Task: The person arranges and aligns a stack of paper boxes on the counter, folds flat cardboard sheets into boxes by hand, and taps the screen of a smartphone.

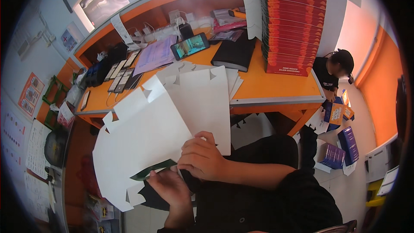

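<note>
A large white die-cut cardboard sheet [142, 133] with notched tabs slants across my lap and leans toward the desk. At its near edge a dark green strip [153, 169] shows, apparently a turned-up flap. My left hand [169, 187] is closed on that near edge, thumb and fingers beside the green part. Close by, my right hand [202, 157] has its fingers bent over the sheet's right corner, gripping it; the fingertips are partly hidden. More white cut cardboard sheets [202, 103] lie behind, overhanging the desk's front edge.
On the orange desk [254, 88] stand a tall stack of red printed boxes [289, 30], a black binder [235, 51], a propped phone [189, 46] and several more phones. At right, a person [336, 69] handles blue and orange boxes [336, 112] near the floor.
</note>
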### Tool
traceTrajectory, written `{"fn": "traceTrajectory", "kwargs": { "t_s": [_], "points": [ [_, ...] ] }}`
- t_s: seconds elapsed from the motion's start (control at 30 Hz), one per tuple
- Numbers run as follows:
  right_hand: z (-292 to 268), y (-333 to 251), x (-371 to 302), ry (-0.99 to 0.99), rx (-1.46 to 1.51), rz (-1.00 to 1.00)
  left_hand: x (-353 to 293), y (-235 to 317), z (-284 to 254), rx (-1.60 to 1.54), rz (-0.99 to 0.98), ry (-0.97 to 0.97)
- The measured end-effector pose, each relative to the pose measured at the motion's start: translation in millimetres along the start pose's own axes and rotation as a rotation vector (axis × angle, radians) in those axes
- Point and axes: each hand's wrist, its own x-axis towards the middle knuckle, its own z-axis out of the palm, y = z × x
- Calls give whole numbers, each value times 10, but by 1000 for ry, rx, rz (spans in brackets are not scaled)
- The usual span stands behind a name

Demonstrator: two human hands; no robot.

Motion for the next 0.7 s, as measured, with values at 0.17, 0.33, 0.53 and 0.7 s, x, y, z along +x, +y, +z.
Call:
{"fn": "traceTrajectory", "kwargs": {
  "t_s": [0.17, 0.33, 0.53, 0.7],
  "points": [
    [79, 4, 2, -110, -123, 28, -88, -138, 151, 202, 108, -57],
    [56, 44, 29, -63, 88, -42, -130, -140, 141, 244, 172, -61],
    [-5, -29, 128, -187, 197, -147, -178, -120, 28, 188, 6, -121],
    [-14, -37, 138, -307, 287, -119, -190, -110, 55, 39, 20, -256]
  ]
}}
